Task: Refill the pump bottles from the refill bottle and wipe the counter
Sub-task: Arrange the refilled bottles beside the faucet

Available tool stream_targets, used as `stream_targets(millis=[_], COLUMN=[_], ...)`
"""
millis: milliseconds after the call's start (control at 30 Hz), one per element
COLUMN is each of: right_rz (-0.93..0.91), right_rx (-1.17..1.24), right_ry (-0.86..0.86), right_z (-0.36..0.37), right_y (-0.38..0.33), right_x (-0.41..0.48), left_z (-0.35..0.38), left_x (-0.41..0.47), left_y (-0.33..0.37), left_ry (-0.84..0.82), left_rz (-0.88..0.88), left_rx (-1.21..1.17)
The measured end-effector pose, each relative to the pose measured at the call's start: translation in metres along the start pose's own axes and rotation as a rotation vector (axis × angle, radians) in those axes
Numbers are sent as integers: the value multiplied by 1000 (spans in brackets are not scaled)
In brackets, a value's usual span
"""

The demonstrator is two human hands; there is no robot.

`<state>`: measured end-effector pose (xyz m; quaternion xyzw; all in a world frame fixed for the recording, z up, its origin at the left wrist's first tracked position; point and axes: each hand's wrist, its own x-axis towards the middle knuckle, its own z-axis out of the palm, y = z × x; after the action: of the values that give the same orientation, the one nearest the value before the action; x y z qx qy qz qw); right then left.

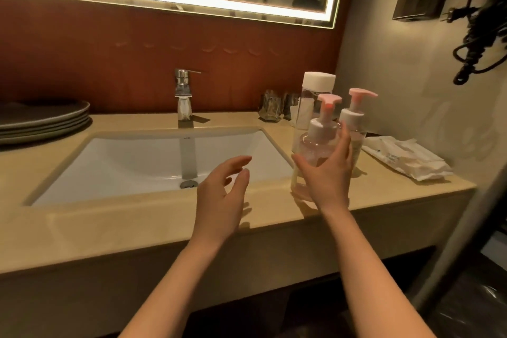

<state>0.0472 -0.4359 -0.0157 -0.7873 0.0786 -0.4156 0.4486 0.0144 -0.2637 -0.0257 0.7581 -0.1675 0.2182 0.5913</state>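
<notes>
My left hand (222, 195) hovered over the front rim of the sink (137, 156), fingers loose and spread, holding nothing. Just right of the sink, my right hand (326, 175) wrapped round the nearer pump bottle (319, 134), which stood on the bench (82, 228). Past it, right of the sink, stood the second pump bottle (354, 118), then the white-capped refill bottle (318, 82).

Head view looks down, close, over the counter (274, 208).
</notes>
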Motion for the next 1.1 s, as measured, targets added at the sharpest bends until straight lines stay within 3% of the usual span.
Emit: stream_targets(millis=[100, 167, 300, 467, 567, 800, 933, 1100], right_rz=[-109, -244, -328, -340, -390, -443, -490, -441], right_rx=[-34, -25, 62, 207, 225, 290, 259, 293], right_ry=[178, 183, -106, -523, -687, -981, -1137, -1325], right_z=[4, 13, 46, 96, 123, 184, 199, 207], right_y=[-16, -30, -66, -117, -141, -188, -205, -241], right_x=[-17, -32, -49, -48, -43, -28, -20, -15], left_z=[-8, -13, -35, -89, -121, -187, -203, -209], left_x=[3, 5, 12, 28, 42, 64, 60, 46], left_y=[6, 9, 9, -2, -8, -20, -17, 5], left_ry=[-61, -98, -73, 62, 136, 316, 421, 543], left_rz=[-58, -86, -137, -187, -223, -259, -381, -657], left_rx=[59, 96, 143, 176, 155, 139, 108, 13])
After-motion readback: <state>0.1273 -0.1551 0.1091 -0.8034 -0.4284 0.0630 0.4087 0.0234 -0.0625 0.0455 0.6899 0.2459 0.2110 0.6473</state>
